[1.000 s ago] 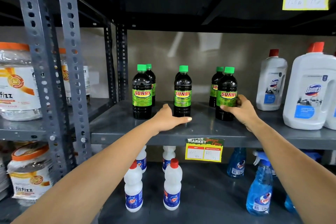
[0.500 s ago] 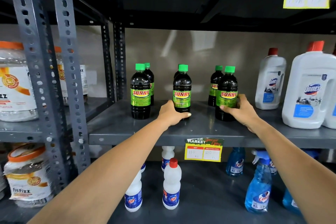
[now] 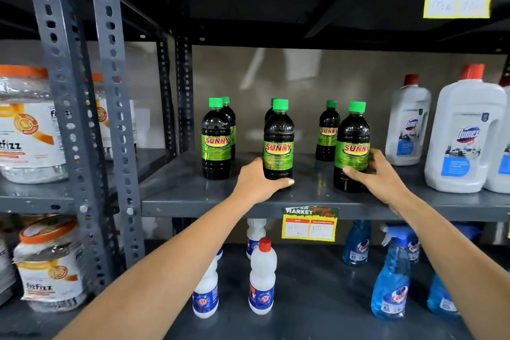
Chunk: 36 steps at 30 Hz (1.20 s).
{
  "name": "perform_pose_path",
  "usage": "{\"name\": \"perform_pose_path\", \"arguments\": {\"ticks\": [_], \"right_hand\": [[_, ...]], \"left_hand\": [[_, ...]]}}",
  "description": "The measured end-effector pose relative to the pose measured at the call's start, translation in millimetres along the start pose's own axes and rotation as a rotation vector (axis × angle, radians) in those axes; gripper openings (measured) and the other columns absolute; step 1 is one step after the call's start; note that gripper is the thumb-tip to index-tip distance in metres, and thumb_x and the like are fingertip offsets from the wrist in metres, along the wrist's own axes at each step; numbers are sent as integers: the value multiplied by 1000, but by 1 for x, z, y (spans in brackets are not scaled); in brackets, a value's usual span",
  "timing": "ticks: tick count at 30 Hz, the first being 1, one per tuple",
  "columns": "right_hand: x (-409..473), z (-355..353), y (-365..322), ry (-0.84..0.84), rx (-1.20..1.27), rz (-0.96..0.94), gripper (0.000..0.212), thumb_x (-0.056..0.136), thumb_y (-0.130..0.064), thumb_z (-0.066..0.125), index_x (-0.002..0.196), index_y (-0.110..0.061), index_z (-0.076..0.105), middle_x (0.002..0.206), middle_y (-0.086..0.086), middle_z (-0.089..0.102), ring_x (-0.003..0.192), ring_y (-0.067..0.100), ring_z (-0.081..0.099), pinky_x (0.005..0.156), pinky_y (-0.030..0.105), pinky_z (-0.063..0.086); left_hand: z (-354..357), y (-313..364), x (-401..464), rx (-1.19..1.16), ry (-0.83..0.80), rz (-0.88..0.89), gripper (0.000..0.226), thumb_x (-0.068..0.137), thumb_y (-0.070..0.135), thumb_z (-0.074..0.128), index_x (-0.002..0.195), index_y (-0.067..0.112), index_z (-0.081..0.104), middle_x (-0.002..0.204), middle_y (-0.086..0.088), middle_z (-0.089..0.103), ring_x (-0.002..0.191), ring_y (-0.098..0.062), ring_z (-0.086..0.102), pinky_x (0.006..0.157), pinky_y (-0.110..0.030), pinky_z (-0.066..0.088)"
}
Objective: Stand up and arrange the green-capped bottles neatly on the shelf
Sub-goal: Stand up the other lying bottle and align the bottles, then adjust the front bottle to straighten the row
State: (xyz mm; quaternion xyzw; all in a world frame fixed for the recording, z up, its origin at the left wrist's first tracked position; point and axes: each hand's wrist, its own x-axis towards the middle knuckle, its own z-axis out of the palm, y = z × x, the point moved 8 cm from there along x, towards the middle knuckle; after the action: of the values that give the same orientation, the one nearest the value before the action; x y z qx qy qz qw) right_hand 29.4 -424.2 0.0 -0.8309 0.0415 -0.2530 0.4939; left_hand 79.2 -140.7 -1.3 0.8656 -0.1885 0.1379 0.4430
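Several dark bottles with green caps and green SUNNY labels stand upright in pairs on the grey middle shelf [image 3: 193, 193]. The left front bottle [image 3: 216, 141] stands free, with another close behind it. My left hand [image 3: 259, 182] is wrapped around the base of the middle front bottle [image 3: 278, 143]; a second bottle is mostly hidden behind it. My right hand [image 3: 378, 174] grips the lower part of the right front bottle [image 3: 353, 143]. A further bottle [image 3: 327, 130] stands behind and to the left of that one.
White Domex jugs with red caps [image 3: 466, 130] stand right of the green-capped bottles. A perforated steel upright [image 3: 110, 91] and large Fitfizz jars [image 3: 27, 124] lie to the left. White bottles [image 3: 262, 279] and blue spray bottles [image 3: 392, 279] fill the shelf below. A yellow price tag [image 3: 309, 225] hangs on the edge.
My left hand has gone from lying flat on the shelf to closing around the middle front bottle's base, which has come slightly forward. My right hand stays on the right front bottle.
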Motion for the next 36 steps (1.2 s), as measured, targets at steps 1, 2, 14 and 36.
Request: {"name": "perform_pose_path", "arguments": {"ticks": [1,2,14,36], "right_hand": [[1,0,1,1,4,0,76,80,-34,78,142,-19,37,131,3,60,120,22,57,108,44,42],[0,0,1,5,10,0,75,80,-34,78,141,-19,38,131,3,61,119,23,57,107,43,42],[-6,-2,-3,38,30,-24,76,78,-33,79,143,-19,41,127,3,63,118,21,58,104,38,43],[-115,151,-196,113,149,-907,17,87,-9,67,105,-7,66,99,0,61,92,8,60,80,20,49]], "left_hand": [[-1,1,-1,-1,7,7,65,71,46,84,123,14,59,119,-3,67,111,-20,60,88,-29,47],[-2,1,-2,-2,13,17,65,70,46,84,122,14,61,118,-2,67,110,-20,61,88,-30,47],[-3,0,-8,8,-7,19,77,69,53,83,126,11,52,122,-4,64,112,-20,59,83,-27,45],[-118,-97,-56,822,-368,-171,150,42,105,37,157,13,6,165,-6,5,150,-23,10,119,-39,15]]}}
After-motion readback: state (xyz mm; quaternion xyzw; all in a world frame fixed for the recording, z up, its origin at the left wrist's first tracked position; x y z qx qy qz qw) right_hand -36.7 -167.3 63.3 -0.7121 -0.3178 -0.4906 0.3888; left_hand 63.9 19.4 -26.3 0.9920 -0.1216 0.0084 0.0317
